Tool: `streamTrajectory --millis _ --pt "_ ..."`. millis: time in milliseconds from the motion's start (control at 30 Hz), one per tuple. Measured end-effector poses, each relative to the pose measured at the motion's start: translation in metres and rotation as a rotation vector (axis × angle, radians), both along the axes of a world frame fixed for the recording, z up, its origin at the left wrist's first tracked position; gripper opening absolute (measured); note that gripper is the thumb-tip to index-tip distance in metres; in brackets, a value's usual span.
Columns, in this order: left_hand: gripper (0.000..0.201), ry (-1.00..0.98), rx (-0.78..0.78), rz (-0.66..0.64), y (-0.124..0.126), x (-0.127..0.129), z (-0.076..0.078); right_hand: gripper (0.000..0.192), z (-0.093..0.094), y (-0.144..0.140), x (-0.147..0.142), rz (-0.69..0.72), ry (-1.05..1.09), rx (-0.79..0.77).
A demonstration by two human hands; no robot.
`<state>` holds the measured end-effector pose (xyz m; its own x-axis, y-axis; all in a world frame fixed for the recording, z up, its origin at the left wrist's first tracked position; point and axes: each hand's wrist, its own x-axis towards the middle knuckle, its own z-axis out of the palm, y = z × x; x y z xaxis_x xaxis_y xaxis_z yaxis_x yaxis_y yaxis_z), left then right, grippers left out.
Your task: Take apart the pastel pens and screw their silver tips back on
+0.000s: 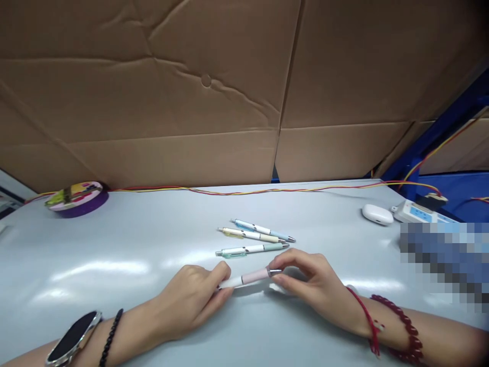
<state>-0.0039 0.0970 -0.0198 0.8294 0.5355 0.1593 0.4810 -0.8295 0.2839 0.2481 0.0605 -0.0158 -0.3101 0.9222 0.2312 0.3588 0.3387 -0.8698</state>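
From the head view, both hands held a pink pen (250,278) low over the near counter (114,265): left hand (198,298) fingers pinched its white end, right hand (305,280) fingers pinched its metal tip. Three pens (254,237) lay just beyond. A pixelated patch (445,260) hid the right side; no writing was legible.

pink pen (252,277), pinched by left hand (194,298) and right hand (305,283); three pens (254,237) beyond on grey table (114,255).

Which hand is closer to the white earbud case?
Right. The right hand holds the pink pen's tip end, below-left of the case; the left hand holds the pen's other end, farther left.
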Motion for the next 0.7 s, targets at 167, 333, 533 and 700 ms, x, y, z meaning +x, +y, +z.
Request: streamTrajectory --millis 167,333,533,700 --pt "0.016 0.054 0.007 0.013 0.0 -0.001 -0.003 0.007 -0.002 0.002 0.001 0.016 -0.08 0.089" --pt "0.019 0.109 0.005 0.015 0.0 -0.001 -0.003 0.018 -0.007 0.004 0.003 0.055 -0.22 0.232" --pt "0.02 0.141 0.006 0.002 0.001 0.0 -0.004 0.041 -0.011 0.009 0.002 0.052 -0.432 0.385" --pt "0.021 0.146 -0.003 0.015 0.001 0.002 -0.002 0.045 -0.012 0.01 0.002 0.074 -0.463 0.407"
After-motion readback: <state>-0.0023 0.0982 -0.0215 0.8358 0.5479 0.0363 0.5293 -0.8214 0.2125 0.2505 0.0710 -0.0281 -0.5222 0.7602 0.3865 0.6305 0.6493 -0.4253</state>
